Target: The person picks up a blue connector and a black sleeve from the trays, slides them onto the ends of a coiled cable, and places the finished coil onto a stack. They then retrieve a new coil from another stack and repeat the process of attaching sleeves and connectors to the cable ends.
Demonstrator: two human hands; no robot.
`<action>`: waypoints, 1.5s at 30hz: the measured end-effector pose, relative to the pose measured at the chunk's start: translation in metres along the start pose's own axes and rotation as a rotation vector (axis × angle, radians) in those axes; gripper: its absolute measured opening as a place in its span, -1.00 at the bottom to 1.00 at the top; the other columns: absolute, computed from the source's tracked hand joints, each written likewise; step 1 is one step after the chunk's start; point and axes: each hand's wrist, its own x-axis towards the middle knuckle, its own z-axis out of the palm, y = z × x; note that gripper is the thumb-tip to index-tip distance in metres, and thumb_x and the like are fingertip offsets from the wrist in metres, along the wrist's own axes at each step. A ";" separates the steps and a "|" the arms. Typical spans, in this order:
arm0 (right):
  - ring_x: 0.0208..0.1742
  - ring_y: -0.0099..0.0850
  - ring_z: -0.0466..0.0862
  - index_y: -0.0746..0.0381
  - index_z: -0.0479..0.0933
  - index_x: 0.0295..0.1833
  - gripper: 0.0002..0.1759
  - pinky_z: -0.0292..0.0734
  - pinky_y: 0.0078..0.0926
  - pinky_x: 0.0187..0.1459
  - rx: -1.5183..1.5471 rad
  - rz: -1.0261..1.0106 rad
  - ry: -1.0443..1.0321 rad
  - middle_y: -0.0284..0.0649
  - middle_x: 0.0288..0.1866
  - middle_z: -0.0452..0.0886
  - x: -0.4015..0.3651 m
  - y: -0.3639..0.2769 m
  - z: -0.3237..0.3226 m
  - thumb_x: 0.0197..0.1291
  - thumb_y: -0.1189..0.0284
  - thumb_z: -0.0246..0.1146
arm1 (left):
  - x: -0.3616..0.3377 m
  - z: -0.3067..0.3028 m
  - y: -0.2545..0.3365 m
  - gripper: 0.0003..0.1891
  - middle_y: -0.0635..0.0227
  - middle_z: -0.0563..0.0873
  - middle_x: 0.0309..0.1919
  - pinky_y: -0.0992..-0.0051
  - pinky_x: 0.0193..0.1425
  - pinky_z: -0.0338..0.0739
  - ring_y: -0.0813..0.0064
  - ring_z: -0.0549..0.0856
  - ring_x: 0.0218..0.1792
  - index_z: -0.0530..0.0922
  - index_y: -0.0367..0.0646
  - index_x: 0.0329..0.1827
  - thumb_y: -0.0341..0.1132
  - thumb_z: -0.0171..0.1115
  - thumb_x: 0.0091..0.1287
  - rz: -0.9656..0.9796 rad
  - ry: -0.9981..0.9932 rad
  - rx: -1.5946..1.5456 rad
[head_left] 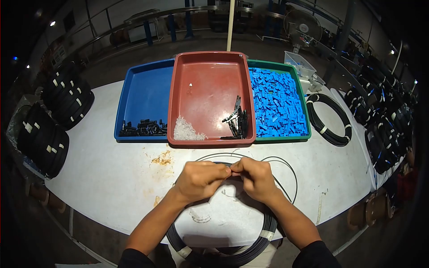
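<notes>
"On the white surface (107, 178), head view, what lies nearest?"

"A black cable coil (269, 219), banded with white tape, framed by the forearms. One loose loop (296, 181) swings out to the right."

"And each grip?"

"Left grip (203, 178) and right grip (257, 176) are both clenched, fingertips meeting over the coil's far side. Whatever they pinch is hidden; I can't tell."

"Beyond them?"

"A red tray (210, 80), standing between a blue tray (145, 98) and a green tray (309, 134) filled with blue pieces (277, 102)."

Trays (147, 91), black coils (269, 219) on white table (107, 178)
</notes>
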 end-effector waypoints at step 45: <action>-0.28 -0.23 0.66 0.35 0.53 -0.22 -0.89 0.58 -0.31 -0.20 -0.186 -0.315 0.043 -0.10 -0.15 0.68 0.004 -0.005 -0.004 0.16 0.55 0.30 | 0.005 -0.010 0.017 -0.88 0.20 0.88 -0.34 0.48 -0.27 0.76 0.44 0.86 -0.40 0.82 -0.27 -0.24 -0.51 0.52 0.16 -0.368 -0.071 -0.134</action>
